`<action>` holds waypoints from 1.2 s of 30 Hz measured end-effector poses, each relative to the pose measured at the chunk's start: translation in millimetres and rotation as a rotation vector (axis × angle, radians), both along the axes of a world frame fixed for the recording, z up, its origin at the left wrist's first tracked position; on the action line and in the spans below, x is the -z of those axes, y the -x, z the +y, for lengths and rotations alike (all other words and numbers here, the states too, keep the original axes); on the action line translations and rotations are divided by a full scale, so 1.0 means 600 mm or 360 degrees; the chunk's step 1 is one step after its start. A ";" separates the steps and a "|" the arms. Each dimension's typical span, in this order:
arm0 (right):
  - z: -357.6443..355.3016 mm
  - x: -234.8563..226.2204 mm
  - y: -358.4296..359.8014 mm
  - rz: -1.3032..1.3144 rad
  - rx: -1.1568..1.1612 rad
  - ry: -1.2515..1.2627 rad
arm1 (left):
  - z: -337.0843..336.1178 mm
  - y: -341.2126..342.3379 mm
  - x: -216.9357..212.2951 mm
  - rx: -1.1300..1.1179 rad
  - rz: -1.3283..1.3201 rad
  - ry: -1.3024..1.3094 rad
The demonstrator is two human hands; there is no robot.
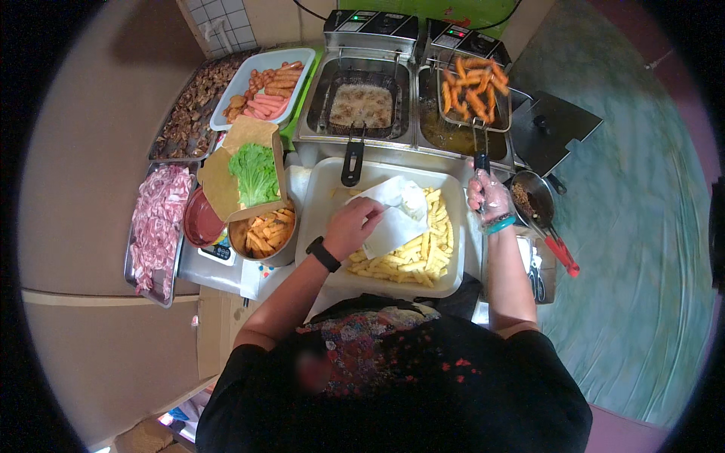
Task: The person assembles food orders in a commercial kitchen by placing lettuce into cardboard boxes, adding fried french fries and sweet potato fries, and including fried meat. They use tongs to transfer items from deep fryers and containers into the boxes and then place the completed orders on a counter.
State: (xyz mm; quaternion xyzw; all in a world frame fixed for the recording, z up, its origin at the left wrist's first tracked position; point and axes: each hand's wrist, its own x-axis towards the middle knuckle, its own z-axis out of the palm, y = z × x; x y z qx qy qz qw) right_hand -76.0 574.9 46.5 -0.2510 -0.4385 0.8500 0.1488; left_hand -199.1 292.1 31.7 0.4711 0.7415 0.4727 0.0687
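R hand grips basket beyond tray's far R corner, L hand on white paper over tray, hold unclear; I'd judge orange sticks fried, not yet emptied out, w/ pale fries uncooked in tray.

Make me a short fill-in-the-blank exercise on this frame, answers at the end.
The right hand wears a clear glove; the left hand is ____.
The basket handle is gripped by the ____ hand.
The left hand touches paper coloured ____.
The lettuce is coloured ____.

Missing words: bare; right; white; green.
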 end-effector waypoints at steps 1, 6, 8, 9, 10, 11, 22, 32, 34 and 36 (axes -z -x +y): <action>0.001 0.002 -0.001 -0.0012 -0.0020 -0.0006 | 0.008 0.002 -0.002 0.0007 0.0000 -0.0017; -0.026 -0.021 -0.015 -0.0015 0.0024 -0.0094 | 0.034 0.007 -0.017 0.0082 -0.0128 -0.0075; -0.030 -0.005 -0.024 -0.0003 0.0037 -0.0114 | 0.041 0.004 -0.022 0.0107 -0.0176 -0.0092; -0.036 0.004 -0.027 0.0052 0.0032 0.0077 | 0.049 0.004 -0.025 0.0108 -0.0216 -0.0099; -0.027 0.008 -0.027 -0.0040 -0.0017 0.0135 | 0.057 0.004 -0.031 0.0106 -0.0247 -0.0108; -0.016 0.009 -0.030 -0.0132 -0.0068 0.0194 | 0.064 0.002 -0.039 0.0135 -0.0218 -0.0173; -0.031 0.005 -0.040 -0.0210 -0.0042 0.0044 | 0.083 0.005 -0.055 0.0228 -0.0141 -0.0009; -0.033 0.022 -0.048 -0.0203 -0.0050 0.0063 | 0.097 0.007 -0.049 0.0288 0.0199 -0.0059; -0.020 0.020 -0.052 -0.0131 -0.0139 0.0117 | 0.097 0.010 -0.046 0.0310 0.0183 -0.0038; -0.051 -0.010 -0.049 -0.0131 -0.0057 -0.0041 | 0.097 0.016 -0.043 0.0241 0.0153 -0.0063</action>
